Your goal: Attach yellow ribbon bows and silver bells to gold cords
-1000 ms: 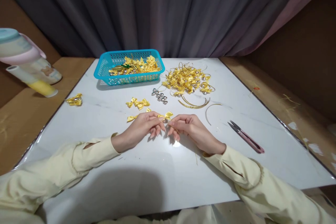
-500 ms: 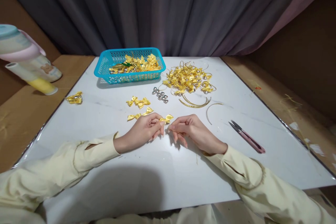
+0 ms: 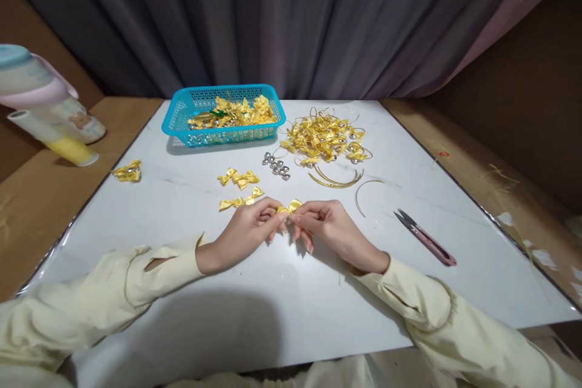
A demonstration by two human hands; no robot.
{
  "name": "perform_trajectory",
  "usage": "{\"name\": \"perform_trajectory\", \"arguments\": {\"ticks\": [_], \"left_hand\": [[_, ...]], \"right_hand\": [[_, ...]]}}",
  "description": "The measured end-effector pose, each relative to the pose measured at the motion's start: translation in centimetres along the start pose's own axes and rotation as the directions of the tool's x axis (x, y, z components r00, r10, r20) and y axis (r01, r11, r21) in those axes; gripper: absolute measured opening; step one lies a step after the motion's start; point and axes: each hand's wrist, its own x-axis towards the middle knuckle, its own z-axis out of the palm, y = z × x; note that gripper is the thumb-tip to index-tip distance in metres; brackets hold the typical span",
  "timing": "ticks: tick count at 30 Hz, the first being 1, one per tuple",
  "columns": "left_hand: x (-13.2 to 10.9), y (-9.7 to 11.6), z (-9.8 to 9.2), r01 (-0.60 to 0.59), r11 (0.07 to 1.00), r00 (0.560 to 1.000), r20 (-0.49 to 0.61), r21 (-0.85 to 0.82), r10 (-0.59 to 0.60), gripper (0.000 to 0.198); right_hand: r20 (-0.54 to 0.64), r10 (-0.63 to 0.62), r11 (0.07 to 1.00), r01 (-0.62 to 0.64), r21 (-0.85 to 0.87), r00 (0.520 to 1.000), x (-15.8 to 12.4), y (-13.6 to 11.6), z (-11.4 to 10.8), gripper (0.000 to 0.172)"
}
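Observation:
A yellow satin bow [image 3: 295,204] is pinched in the fingertips of my left hand [image 3: 248,227], its right loop sticking up between both hands. My right hand [image 3: 341,230] is closed in a pinch against the bow's middle; it seems to hold a thin thread, mostly hidden by the fingers. A fine end of thread [image 3: 339,279] shows on the table below my right wrist. Just beyond my left hand lie several loose yellow bows [image 3: 240,179]. Silver heart-shaped beads [image 3: 276,167] sit in a small cluster behind them.
A blue basket [image 3: 222,135] holds bows and beads at the back. Beside it is a heap of bows on gold cords [image 3: 322,136], with loose gold cords [image 3: 336,182] in front. Pink thread snips [image 3: 425,237] lie right. A thread spool [image 3: 68,148] and bottle [image 3: 40,88] stand left.
My right hand has moved left and up, so its fingertips now meet the bow in my left hand. The gap between the hands has closed.

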Motion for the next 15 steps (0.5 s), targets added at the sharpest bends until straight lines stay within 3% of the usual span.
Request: {"name": "perform_trajectory", "arguments": {"ticks": [5,12,15], "left_hand": [[0.06,0.11,-0.05,0.001,1.0,1.0,-0.006,-0.025,-0.001,0.021],[-0.19,-0.31,-0.07,-0.077,0.997,0.993,-0.088,0.007,0.078,0.021],[-0.21,-0.36,-0.12,-0.093,0.995,0.993,-0.074,0.047,0.097,0.022]], "right_hand": [[-0.033,-0.046,0.997,0.044,-0.058,0.998,-0.19,-0.09,0.34,0.033],[0.021,-0.061,0.995,0.063,-0.074,0.998,-0.37,0.12,0.41,0.03],[0.007,-0.074,0.995,0.075,-0.071,0.997,-0.51,0.01,0.68,0.028]]}}
